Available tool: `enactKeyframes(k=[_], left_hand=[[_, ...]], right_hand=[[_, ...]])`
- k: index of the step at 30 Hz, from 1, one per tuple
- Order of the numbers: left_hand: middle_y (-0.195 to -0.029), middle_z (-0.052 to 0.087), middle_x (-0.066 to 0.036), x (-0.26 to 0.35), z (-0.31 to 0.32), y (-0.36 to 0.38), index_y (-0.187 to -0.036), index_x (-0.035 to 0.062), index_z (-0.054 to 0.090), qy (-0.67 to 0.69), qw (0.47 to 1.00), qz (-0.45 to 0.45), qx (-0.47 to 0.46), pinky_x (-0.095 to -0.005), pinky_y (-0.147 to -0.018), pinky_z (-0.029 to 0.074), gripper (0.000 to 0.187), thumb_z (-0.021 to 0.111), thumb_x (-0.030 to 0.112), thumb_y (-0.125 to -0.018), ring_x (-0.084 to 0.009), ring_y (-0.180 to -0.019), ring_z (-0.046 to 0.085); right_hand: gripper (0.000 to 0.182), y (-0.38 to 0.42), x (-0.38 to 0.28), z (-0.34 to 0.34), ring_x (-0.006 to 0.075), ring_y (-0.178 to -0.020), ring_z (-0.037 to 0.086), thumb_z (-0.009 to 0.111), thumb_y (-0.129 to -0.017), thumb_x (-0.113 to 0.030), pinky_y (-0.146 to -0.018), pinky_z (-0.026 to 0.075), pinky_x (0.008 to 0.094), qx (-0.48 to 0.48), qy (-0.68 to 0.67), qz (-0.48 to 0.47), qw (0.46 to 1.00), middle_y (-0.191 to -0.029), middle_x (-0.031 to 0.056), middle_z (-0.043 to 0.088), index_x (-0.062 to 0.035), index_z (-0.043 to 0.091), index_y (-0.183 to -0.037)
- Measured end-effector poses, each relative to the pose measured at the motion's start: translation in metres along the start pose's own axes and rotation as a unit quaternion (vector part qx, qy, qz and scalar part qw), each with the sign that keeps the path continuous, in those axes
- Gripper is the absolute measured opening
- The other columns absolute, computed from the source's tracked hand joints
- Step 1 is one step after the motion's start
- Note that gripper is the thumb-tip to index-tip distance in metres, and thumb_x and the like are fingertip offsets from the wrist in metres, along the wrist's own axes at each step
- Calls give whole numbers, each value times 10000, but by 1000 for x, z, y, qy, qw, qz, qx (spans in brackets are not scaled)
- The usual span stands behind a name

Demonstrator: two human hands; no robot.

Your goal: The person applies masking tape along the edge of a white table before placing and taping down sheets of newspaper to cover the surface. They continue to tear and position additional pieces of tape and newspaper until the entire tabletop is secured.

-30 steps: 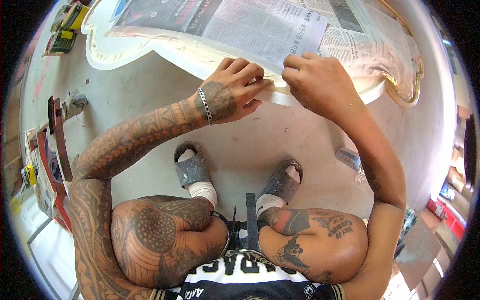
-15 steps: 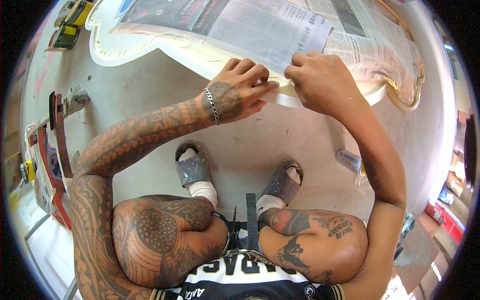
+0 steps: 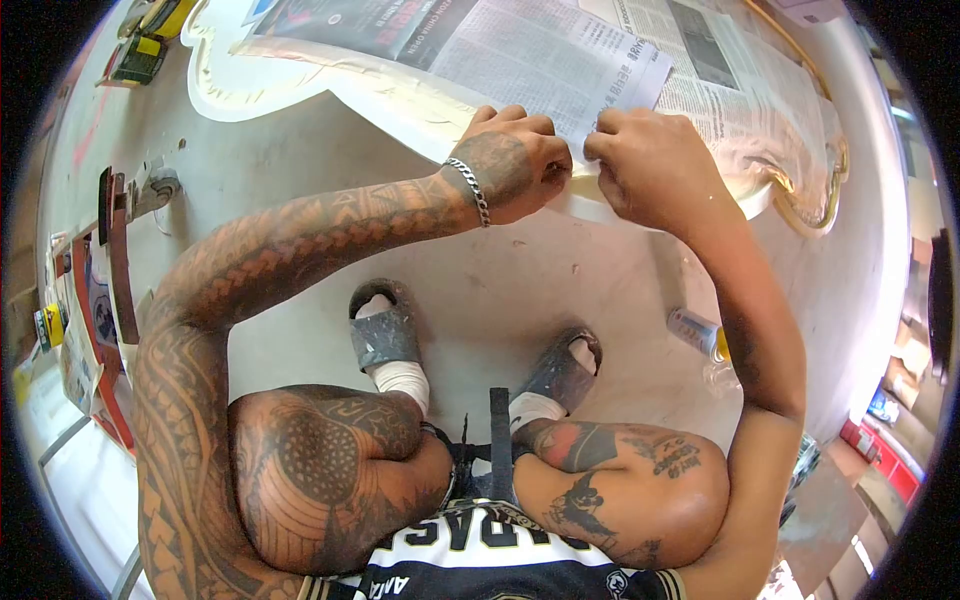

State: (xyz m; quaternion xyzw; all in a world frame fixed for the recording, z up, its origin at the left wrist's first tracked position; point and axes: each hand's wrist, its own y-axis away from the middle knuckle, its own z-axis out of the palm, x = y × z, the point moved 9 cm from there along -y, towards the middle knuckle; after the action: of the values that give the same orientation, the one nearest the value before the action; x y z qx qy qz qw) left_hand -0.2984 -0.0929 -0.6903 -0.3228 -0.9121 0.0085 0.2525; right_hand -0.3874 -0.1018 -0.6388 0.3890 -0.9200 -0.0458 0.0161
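A white panel with a curved, wavy edge (image 3: 215, 100) lies before me, covered in newspaper (image 3: 540, 65) and bordered with cream masking tape (image 3: 425, 105). At its near edge my left hand (image 3: 515, 165), with a chain bracelet at the wrist, is closed, its fingers curled at the tape. My right hand (image 3: 655, 165) is pinched closed just to the right, at the same border. A short pale strip of tape shows between the two hands. The fingertips of both hands are partly hidden.
Below the panel is a grey floor (image 3: 480, 290), where my sandalled feet rest. A can (image 3: 697, 332) lies by my right forearm. Dark and yellow containers (image 3: 140, 58) stand at upper left, and a tool with a dark handle (image 3: 155, 190) lies at left.
My left hand has moved right, closer to my right hand, and its fingers have curled in. My right hand has shifted slightly right. The view has tilted a little.
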Motion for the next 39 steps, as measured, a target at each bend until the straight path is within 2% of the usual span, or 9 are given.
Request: enactKeyframes(k=[7, 16, 19, 22, 25, 28, 31, 39], left_hand=[[-909, 670, -11, -1, -1, 2, -887, 144, 748, -4, 1000, -7, 23, -413, -843, 449, 113, 732, 255, -872, -238, -919, 604], [-926, 683, 9, 3, -3, 2, -888, 154, 761, 9, 999, 16, 32, -394, -835, 457, 87, 765, 205, -818, -232, -904, 603], [-930, 687, 15, 3, -3, 4, -887, 158, 764, 13, 998, 30, 51, -392, -833, 463, 110, 781, 183, -782, -231, -893, 602], [-896, 684, 13, 5, -3, 5, -843, 141, 750, 8, 997, 34, 68, -396, -815, 473, 108, 787, 174, -748, -232, -866, 604], [-860, 685, 5, 7, -5, 3, -795, 124, 729, 8, 996, 39, 80, -393, -800, 478, 85, 786, 168, -749, -232, -840, 614], [-848, 688, 1, 7, -5, 3, -783, 122, 726, 11, 996, 39, 82, -393, -792, 479, 80, 786, 168, -756, -232, -833, 620], [-843, 690, 0, 5, -4, 3, -785, 121, 731, 10, 996, 39, 80, -394, -788, 478, 83, 790, 176, -763, -233, -831, 623], [-852, 701, 4, 1, -1, 1, -832, 134, 766, 7, 997, 44, 64, -393, -785, 472, 83, 790, 188, -773, -233, -835, 632]], right_hand=[[103, -3, -10, 3, 281, -844, 700, 709, -799, -190, -736, 581, 424, 24, -14, 2, 1000, -876, 80, 696, -116, 773, -832], [180, -13, -1, 10, 309, -815, 733, 727, -816, -278, -700, 583, 441, -28, -29, 16, 999, -842, 102, 745, -109, 789, -823], [195, -25, 4, 21, 323, -799, 741, 725, -807, -288, -691, 586, 439, -167, -27, 51, 984, -849, 135, 755, -105, 789, -825], [162, -32, 6, 23, 347, -713, 703, 706, -761, -274, -648, 563, 458, -144, -18, 55, 988, -728, 138, 714, -128, 775, -761], [187, -31, 8, 24, 329, -776, 741, 689, -800, -255, -687, 587, 431, -190, -32, 67, 979, -840, 153, 757, -96, 786, -814], [194, -28, 13, 26, 330, -782, 742, 695, -804, -263, -702, 588, 436, -195, -63, 91, 975, -832, 153, 756, -96, 790, -826], [182, -29, 18, 29, 340, -710, 701, 696, -762, -278, -659, 562, 439, -172, -73, 102, 977, -744, 142, 725, -137, 802, -810], [192, -30, 18, 30, 343, -711, 703, 680, -773, -273, -661, 562, 443, -202, -82, 117, 969, -761, 149, 726, -116, 786, -799]])
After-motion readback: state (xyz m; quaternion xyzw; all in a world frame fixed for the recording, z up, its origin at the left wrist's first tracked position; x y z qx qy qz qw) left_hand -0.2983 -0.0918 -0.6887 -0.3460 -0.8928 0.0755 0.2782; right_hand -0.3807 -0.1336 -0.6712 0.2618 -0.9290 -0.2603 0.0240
